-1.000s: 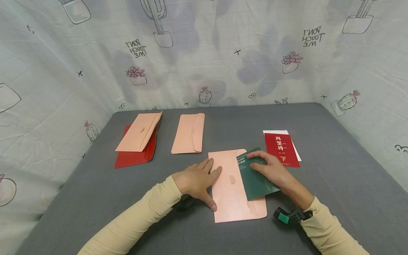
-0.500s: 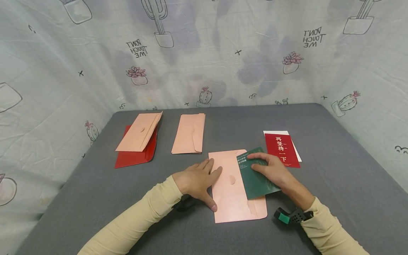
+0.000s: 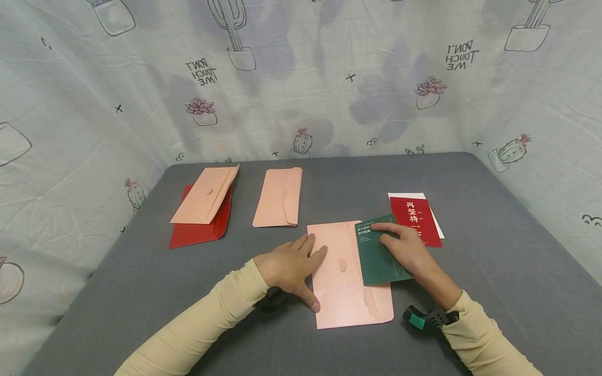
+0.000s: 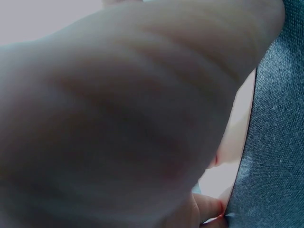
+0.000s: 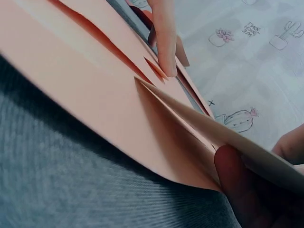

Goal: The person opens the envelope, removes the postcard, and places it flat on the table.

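Note:
A pink envelope (image 3: pixel 336 292) lies lengthwise on the grey tabletop, its flap along the right side. My left hand (image 3: pixel 293 266) rests with spread fingers on its left edge. In the left wrist view that hand's dark, blurred underside fills most of the frame, and only a strip of the envelope (image 4: pixel 240 114) shows. My right hand (image 3: pixel 406 250) pinches a green card (image 3: pixel 378 261) with white print. The card overlaps the envelope's right part. From the right wrist view, the card's edge (image 5: pixel 199 121) stands tilted over the envelope (image 5: pixel 95 85), close to its flap opening.
Beyond my right hand lies a red card (image 3: pixel 409 209) with white characters, over a white card (image 3: pixel 437 222). At the back left, a pink envelope (image 3: pixel 202 198) lies on a red one (image 3: pixel 193 236). Several pink envelopes (image 3: pixel 277 198) are stacked to their right.
My right hand has shifted the green card slightly right and away from me, turning it straighter and covering more of the red card. The left hand and envelope stay put.

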A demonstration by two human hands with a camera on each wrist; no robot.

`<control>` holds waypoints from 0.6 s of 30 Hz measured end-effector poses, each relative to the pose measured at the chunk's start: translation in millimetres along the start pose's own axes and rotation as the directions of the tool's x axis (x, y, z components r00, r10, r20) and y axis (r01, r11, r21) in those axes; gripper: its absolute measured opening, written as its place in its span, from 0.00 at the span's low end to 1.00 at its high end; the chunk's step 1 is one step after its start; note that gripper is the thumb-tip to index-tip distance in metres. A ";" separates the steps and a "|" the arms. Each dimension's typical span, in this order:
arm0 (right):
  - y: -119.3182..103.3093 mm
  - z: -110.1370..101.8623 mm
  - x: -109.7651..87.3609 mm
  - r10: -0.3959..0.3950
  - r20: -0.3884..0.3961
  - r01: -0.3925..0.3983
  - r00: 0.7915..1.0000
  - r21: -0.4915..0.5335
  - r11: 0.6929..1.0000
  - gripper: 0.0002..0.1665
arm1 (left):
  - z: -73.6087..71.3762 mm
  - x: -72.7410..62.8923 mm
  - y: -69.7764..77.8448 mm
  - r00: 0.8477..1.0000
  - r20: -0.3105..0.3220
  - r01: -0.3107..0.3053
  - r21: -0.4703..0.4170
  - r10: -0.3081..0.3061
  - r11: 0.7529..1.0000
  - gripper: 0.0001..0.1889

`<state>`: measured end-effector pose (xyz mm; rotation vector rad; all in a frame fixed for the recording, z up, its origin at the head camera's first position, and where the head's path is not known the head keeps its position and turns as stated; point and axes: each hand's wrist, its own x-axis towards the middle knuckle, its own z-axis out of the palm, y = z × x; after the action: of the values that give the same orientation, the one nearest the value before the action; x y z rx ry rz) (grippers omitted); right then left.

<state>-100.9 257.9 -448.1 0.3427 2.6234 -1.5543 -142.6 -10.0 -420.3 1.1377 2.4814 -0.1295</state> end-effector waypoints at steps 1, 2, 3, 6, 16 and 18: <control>0.1 -0.1 0.4 0.000 -0.009 0.000 1.000 -0.010 1.000 0.28 | 0.1 0.0 0.0 1.000 -0.001 0.000 0.000 0.000 1.000 0.65; 0.2 -0.1 0.8 0.000 -0.017 0.000 1.000 -0.017 1.000 0.29 | 0.2 0.1 0.0 1.000 -0.001 0.000 0.000 0.000 1.000 0.65; 0.4 -0.1 1.1 -0.003 -0.025 0.002 1.000 -0.024 1.000 0.30 | 0.4 0.2 0.0 1.000 -0.001 0.001 0.000 -0.001 1.000 0.65; 0.9 0.6 1.4 -0.018 -0.048 0.016 0.999 -0.049 0.999 0.34 | 0.6 0.2 0.1 1.000 -0.002 0.003 0.001 -0.003 1.000 0.65; 0.7 0.0 2.3 -0.062 -0.089 0.062 0.994 -0.004 0.998 0.51 | 0.8 0.0 0.0 1.000 -0.007 0.000 0.006 0.000 1.000 0.66; 0.1 -1.1 2.5 -0.068 -0.088 0.068 0.994 -0.004 0.998 0.50 | 0.8 0.1 -0.2 1.000 -0.008 -0.001 0.007 0.001 1.000 0.66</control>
<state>-103.3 259.3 -448.2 0.3328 2.7298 -1.5936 -142.5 -10.3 -421.0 1.1449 2.4890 -0.1334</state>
